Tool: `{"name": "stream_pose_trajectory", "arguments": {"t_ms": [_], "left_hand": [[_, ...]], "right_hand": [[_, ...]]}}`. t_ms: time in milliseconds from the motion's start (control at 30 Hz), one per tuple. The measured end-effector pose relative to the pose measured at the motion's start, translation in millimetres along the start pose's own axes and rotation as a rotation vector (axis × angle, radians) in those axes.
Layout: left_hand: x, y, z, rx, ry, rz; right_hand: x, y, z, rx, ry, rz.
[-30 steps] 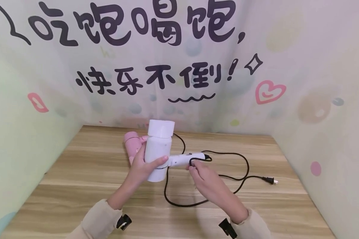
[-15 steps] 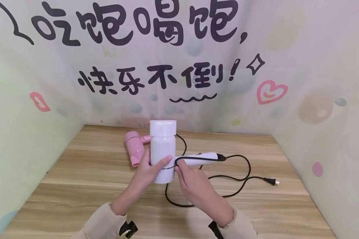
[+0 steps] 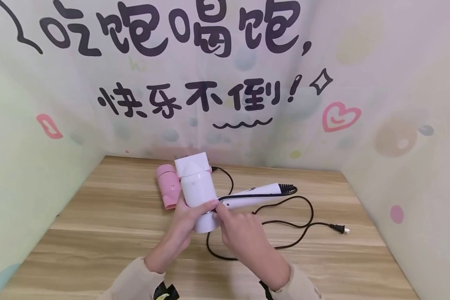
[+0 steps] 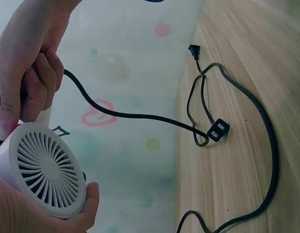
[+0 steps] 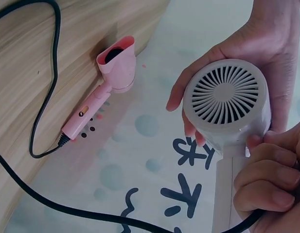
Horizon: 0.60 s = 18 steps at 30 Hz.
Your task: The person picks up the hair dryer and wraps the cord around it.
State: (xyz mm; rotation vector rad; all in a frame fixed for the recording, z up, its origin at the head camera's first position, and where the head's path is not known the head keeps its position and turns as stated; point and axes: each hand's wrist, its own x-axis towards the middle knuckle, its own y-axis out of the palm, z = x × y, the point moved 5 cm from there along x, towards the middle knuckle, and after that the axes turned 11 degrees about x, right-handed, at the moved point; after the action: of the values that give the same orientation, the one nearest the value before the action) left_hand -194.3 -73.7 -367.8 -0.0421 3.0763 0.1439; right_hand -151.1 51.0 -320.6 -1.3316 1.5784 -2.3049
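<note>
A white hair dryer is held off the table, nozzle toward the back wall. My left hand grips its barrel, the thumb across the front. My right hand is at the joint of barrel and handle, fingers curled on the black cord, which runs along the white handle. In the left wrist view the round rear grille faces the camera. From the right wrist view, the right fingers are bent beside the handle; the cord passes beneath them. The exact fingertip contact is partly hidden.
Behind the left hand lies a pink hair dryer on the wooden table. Loops of black cord spread to the right, ending in a plug. Another two-pronged plug shows in the left wrist view. A printed cloth wall stands behind.
The right hand has slid left along the handle to the barrel, drawing the cord along it. The dryer has tilted, its nozzle swinging left. The left hand keeps its grip.
</note>
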Motion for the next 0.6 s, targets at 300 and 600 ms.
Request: {"name": "stream_pose_trajectory", "arguments": {"t_ms": [300,600], "left_hand": [[4.6,0.7,1.9,-0.089,-0.036,-0.032],[1.9,1.7,2.2,-0.075,-0.065,-0.001]], "right_hand": [[-3.9,-0.6,-12.8,0.228,0.121,-0.030],[-12.5,24.0,-49.3,0.972,0.622,0.323]]}}
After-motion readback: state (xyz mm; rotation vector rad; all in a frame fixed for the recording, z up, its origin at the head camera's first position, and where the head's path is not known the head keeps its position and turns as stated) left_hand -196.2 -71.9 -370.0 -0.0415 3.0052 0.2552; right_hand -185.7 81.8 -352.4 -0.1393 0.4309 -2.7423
